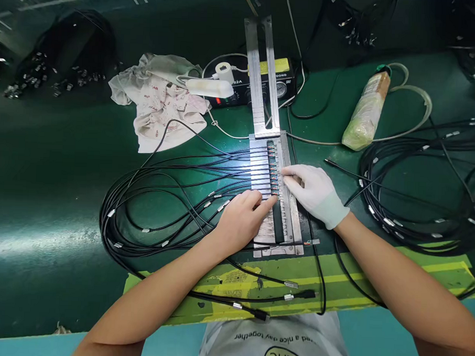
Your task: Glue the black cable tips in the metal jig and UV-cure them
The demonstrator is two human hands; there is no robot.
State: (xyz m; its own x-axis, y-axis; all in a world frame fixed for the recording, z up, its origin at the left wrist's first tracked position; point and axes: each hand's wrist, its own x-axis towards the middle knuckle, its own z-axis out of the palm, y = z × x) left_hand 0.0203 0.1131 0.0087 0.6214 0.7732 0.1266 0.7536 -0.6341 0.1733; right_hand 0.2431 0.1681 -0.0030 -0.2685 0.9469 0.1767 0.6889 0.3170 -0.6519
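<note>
A metal fixture (290, 222) lies on the green bench with a row of black cables (222, 167) laid side by side across it. Their stripped ends, with small coloured wires, sit along its central slot. My bare left hand (239, 220) rests on the lower part of the row, fingers curled round a cable, index fingertip at the slot. My right hand (313, 192), in a white glove, pinches at the fixture's right edge beside the wire ends; what lies between its fingertips is too small to tell. The fixture's slotted metal lid (261, 79) is raised at the far end.
Coiled black cables (113, 214) spread left of the fixture, and another coil (366, 194) lies right. Behind stand a black control box (241, 94), a white lamp (210, 87), a crumpled cloth (165, 106) and a wrapped bottle (366, 110) with a tube. Loose cable ends (261, 314) reach the front edge.
</note>
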